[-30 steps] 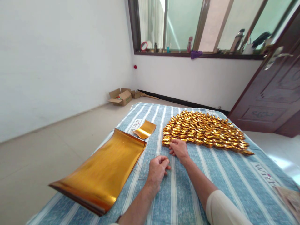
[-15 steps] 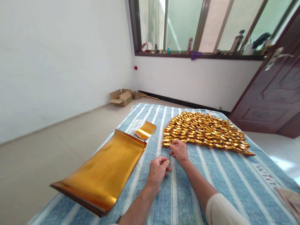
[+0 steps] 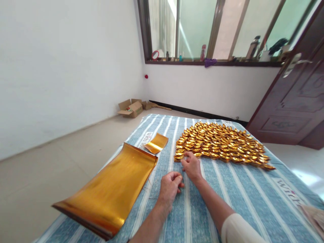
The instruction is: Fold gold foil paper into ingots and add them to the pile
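Note:
My left hand [image 3: 170,186] is held above the striped cloth, its fingers curled and thumb against the forefinger; nothing shows in it. Further forward, my right hand [image 3: 191,166] has its fingers bent together at the near left corner of many folded gold foil ingots [image 3: 220,143]. Its fingertips are beside the ingot at that corner [image 3: 178,158]; whether they grip anything is hidden. The ingots stand in close, overlapping rows. Left of my hands lies a stack of large gold foil sheets [image 3: 111,190], curling at its ends. Just beyond it is a smaller gold foil piece [image 3: 157,143].
A blue and white striped cloth [image 3: 215,209] covers the surface. Open cardboard boxes [image 3: 131,108] sit on the floor by the far wall. Bottles and small items line the window sill [image 3: 187,62]. A brown door [image 3: 286,101] stands at the right, and a brownish item [image 3: 314,216] lies at the right edge.
The view has tilted slightly, so everything sits a little lower in the picture. Both hands stay in nearly the same places, and the ingots and foil sheets look unmoved.

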`<state>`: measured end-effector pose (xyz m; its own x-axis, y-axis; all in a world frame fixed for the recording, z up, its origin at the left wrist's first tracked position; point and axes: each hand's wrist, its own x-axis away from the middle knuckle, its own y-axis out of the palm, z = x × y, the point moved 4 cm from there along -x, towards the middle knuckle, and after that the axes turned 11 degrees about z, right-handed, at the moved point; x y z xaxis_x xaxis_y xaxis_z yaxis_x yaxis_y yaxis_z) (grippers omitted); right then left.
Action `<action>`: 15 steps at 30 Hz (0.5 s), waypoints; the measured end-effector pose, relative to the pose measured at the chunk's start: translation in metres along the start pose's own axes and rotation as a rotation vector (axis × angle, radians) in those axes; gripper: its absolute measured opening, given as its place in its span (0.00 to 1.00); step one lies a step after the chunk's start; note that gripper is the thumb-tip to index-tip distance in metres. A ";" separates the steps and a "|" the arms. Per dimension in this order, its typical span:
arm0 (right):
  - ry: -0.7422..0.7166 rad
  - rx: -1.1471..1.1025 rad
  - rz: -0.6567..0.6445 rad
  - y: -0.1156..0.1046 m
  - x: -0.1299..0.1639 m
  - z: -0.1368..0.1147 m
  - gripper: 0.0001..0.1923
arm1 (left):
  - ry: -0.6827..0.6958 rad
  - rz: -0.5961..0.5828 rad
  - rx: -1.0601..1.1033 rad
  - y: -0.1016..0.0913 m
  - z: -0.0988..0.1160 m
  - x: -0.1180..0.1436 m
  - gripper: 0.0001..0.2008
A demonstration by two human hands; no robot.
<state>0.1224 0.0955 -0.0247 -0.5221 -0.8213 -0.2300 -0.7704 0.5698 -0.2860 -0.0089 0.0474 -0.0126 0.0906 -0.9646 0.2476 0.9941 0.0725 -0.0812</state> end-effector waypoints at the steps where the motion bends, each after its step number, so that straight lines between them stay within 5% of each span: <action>1: -0.022 0.019 0.006 0.001 0.001 -0.001 0.11 | -0.002 -0.002 -0.005 0.000 0.000 0.000 0.05; 9: -0.142 0.127 0.022 0.001 0.008 -0.011 0.06 | 0.003 -0.007 0.001 0.000 -0.002 0.000 0.05; 15: -0.174 0.066 -0.120 -0.019 0.018 -0.039 0.07 | 0.016 -0.014 -0.003 -0.001 -0.002 -0.003 0.07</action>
<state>0.1134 0.0685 0.0124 -0.3527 -0.8692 -0.3464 -0.7945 0.4738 -0.3798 -0.0101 0.0495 -0.0147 0.0757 -0.9696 0.2329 0.9951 0.0584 -0.0804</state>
